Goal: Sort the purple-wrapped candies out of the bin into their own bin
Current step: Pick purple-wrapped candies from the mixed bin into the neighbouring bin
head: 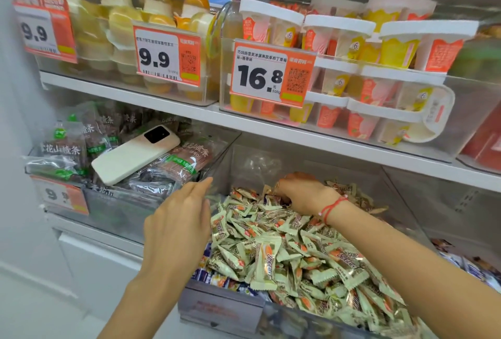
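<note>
A clear plastic bin (pixel 221 309) on the lower shelf is heaped with pale green wrapped candies (pixel 273 246). A few purple-blue wrapped candies (pixel 204 273) show at its front left, partly under the green ones. My left hand (pixel 179 219) hovers over the bin's left edge with straight fingers pointing away from me and holds nothing. My right hand (pixel 301 192), with a red string on its wrist, reaches to the back of the heap. Its fingers curl down into the candies, and what they hold is hidden.
A white phone (pixel 135 155) lies on dark snack packets (pixel 173 167) in the bin to the left. More purple-white wrappers (pixel 466 265) show in the neighbouring bin at the right. The shelf above (pixel 168 106) carries jelly cups and price tags.
</note>
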